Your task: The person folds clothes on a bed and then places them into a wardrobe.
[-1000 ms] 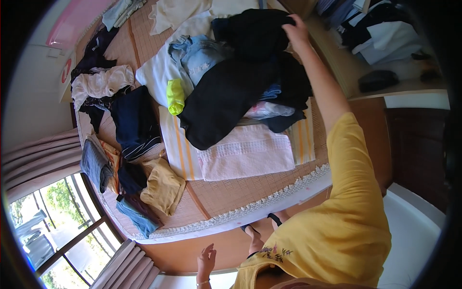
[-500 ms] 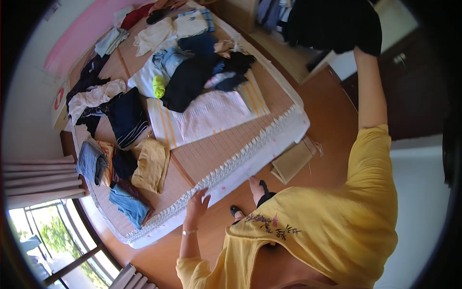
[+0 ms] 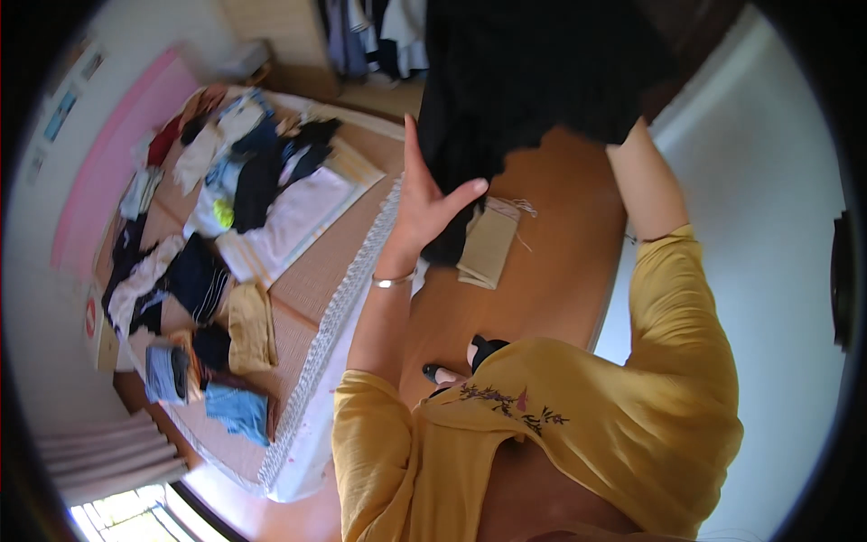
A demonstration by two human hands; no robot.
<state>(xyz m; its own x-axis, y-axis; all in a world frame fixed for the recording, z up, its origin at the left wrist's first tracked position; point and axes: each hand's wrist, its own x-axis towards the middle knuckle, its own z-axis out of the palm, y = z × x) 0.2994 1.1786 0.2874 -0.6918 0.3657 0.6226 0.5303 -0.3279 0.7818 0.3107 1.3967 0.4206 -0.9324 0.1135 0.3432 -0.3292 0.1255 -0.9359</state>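
Observation:
A large black garment (image 3: 533, 81) hangs high in front of me at the top of the head view, its upper part cut off by the frame. My right arm is raised under it and bears its weight; the cloth hides my right hand, so its fingers do not show. Beside the garment's left edge is my left hand (image 3: 429, 203), open, thumb and fingers spread apart. The thumb tip meets the edge of the cloth or lies just in front of it; I cannot tell which.
On the left stands a bed (image 3: 298, 303) with a woven mat and several piles of clothes, among them tan trousers (image 3: 251, 327) and blue jeans (image 3: 237, 411). A folded beige cloth (image 3: 488, 244) lies on the wooden floor. Behind hang clothes in a wardrobe (image 3: 280, 41).
My view has turned right, away from the bed. The black garment has come leftward and hangs lower. My left hand has risen from the bed's edge to the garment's side.

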